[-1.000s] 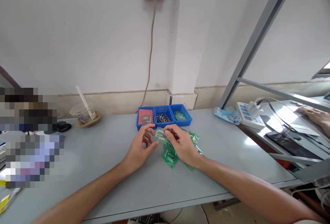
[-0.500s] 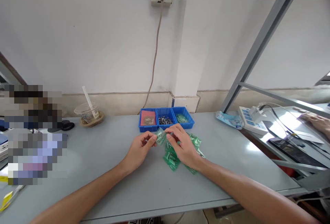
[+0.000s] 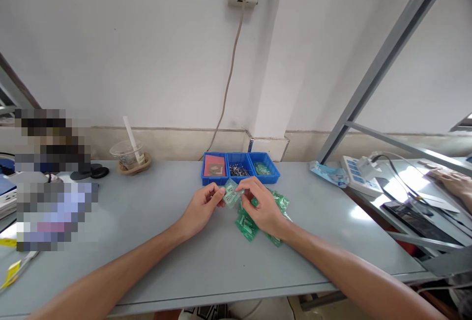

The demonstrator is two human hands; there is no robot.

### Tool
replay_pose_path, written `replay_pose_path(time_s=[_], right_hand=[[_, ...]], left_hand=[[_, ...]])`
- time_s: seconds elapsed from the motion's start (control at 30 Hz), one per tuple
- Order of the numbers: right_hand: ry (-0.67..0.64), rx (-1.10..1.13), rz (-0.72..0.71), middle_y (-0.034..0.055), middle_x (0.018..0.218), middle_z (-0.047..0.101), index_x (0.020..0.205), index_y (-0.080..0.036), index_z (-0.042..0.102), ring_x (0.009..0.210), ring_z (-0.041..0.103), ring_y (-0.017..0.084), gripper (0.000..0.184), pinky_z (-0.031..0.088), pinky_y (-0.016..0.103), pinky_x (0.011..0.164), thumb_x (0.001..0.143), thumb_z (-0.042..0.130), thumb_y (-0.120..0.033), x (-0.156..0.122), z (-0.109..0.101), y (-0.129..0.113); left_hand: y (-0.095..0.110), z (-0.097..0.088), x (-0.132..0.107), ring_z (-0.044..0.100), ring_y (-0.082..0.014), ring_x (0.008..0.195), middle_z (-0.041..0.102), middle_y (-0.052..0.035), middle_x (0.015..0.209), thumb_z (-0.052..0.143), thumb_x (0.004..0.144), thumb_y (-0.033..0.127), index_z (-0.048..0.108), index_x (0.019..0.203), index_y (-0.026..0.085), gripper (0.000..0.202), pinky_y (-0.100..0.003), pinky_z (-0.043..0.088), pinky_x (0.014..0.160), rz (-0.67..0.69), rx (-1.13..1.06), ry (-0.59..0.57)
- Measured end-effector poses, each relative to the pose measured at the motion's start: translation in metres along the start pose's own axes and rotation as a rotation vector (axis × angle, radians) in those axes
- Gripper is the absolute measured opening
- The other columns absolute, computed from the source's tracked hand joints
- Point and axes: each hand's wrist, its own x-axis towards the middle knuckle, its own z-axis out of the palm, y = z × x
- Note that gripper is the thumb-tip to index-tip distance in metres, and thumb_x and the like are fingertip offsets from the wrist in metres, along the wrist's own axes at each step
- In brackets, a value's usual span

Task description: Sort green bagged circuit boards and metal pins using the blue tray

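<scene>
Between thumb and fingers of my left hand [image 3: 204, 208] is a small clear, green-tinted plastic bag [image 3: 232, 193] with small parts inside, too small to name. My right hand [image 3: 262, 208] is curled at the bag's right edge, index finger and thumb on it. Under and behind the right hand lies a pile of similar green bags [image 3: 248, 227], partly hidden by it. Just beyond the hands stands a blue three-compartment tray [image 3: 214, 181]. Its left section holds a reddish sheet [image 3: 215, 161], the middle one metal screw-like pieces [image 3: 239, 170], the right one greenish packets [image 3: 261, 168].
A plastic cup with a straw [image 3: 129, 154] sits in a brown holder at the back left. On the right are a blue packet [image 3: 329, 173], a power strip [image 3: 359, 177] and a metal frame post [image 3: 383, 64]. Another person's hand [image 3: 452, 182] rests at far right.
The bag is now turned flatter toward me, showing more of its face. Both hands stay nearly in place. The whole view has shifted slightly.
</scene>
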Motion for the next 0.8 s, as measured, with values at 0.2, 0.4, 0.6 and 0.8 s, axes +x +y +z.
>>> replay_pose_path(time_s=[0.2, 0.4, 0.6, 0.8], right_hand=[[-0.006, -0.069, 0.018, 0.0067, 0.116, 0.059, 0.112, -0.027, 0.062, 0.076, 0.057, 0.016, 0.020, 0.054, 0.033, 0.070, 0.097, 0.057, -0.015, 0.0010, -0.0006, 0.0015], [-0.009, -0.066, 0.008, 0.0087, 0.124, 0.062, 0.109, -0.027, 0.064, 0.088, 0.063, 0.019, 0.010, 0.055, 0.033, 0.070, 0.103, 0.056, -0.023, 0.0004, -0.0027, 0.0001], [-0.002, -0.089, 0.090, 0.0029, 0.091, 0.067, 0.106, -0.026, 0.063, 0.078, 0.061, 0.019, 0.009, 0.051, 0.032, 0.068, 0.105, 0.055, -0.029, 0.0020, -0.0053, -0.0023], [0.042, -0.042, 0.139, -0.0008, 0.082, 0.063, 0.104, -0.026, 0.058, 0.071, 0.059, 0.017, 0.005, 0.045, 0.031, 0.064, 0.105, 0.054, -0.029, 0.0010, -0.0084, -0.0064]], left_hand=[[0.0007, 0.0008, 0.0000, 0.057, -0.0157, 0.073, 0.063, 0.0002, 0.075, 0.055, 0.101, 0.059, 0.054, 0.078, 0.019, 0.045, -0.026, 0.043, 0.069, 0.003, -0.010, -0.018], [0.0027, 0.0012, -0.0003, 0.050, -0.0141, 0.068, 0.058, 0.0013, 0.074, 0.051, 0.103, 0.055, 0.059, 0.077, 0.018, 0.046, -0.025, 0.038, 0.064, 0.038, 0.122, 0.001], [0.0003, 0.0012, 0.0000, 0.053, -0.0170, 0.075, 0.061, -0.0011, 0.078, 0.046, 0.106, 0.050, 0.064, 0.078, 0.019, 0.046, -0.027, 0.040, 0.068, 0.112, 0.279, 0.034], [-0.0003, 0.0027, -0.0031, 0.055, -0.0166, 0.080, 0.065, -0.0019, 0.091, 0.057, 0.103, 0.041, 0.067, 0.105, 0.022, 0.021, -0.028, 0.046, 0.073, 0.180, 0.306, 0.033]])
